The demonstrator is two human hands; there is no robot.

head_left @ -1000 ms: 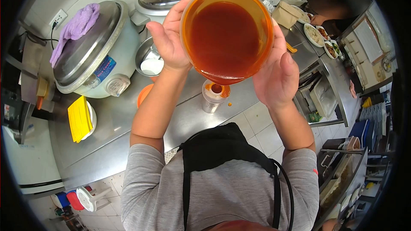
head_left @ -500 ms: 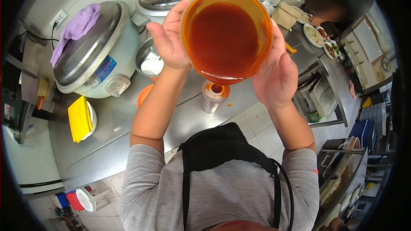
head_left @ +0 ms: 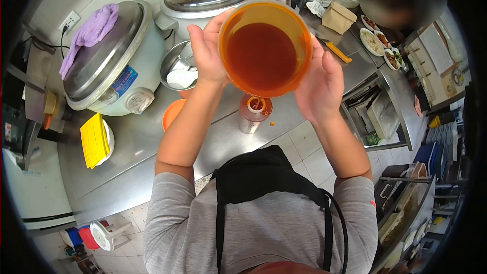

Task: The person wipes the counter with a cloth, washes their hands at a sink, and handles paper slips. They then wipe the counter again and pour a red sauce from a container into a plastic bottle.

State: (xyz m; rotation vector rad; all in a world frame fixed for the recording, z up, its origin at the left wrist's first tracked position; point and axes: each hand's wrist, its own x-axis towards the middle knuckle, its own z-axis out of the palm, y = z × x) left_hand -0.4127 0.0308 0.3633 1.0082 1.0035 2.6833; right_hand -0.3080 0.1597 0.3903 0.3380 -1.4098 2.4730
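A round plastic tub (head_left: pixel 262 56) of red-orange sauce hangs between my hands, tilted toward me. My left hand (head_left: pixel 209 53) grips its left side and my right hand (head_left: pixel 320 81) its right side; the fingers are partly hidden behind the tub. Just beneath the tub's lower rim stands a clear bottle (head_left: pixel 250 122) on the steel counter (head_left: pixel 213 137). A thin thread of sauce runs from the rim into the bottle's mouth. Red sauce coats the bottle's shoulder, and a small orange drop (head_left: pixel 272 124) lies on the counter beside it.
Two lidded cookers (head_left: pixel 152 50) stand at the left and back. A metal bowl (head_left: pixel 171 66), an orange lid (head_left: pixel 173 114) and a white bowl with yellow packets (head_left: pixel 95 142) sit nearer. A yellow-handled knife (head_left: pixel 339 52), a paper bag (head_left: pixel 339 18) and food dishes (head_left: pixel 371 41) lie right, near another person (head_left: pixel 401 0).
My hands and the tub have come down slightly, and the tub is less tipped. The broad flow of sauce at its rim has shrunk to a thin thread. More sauce covers the bottle's top.
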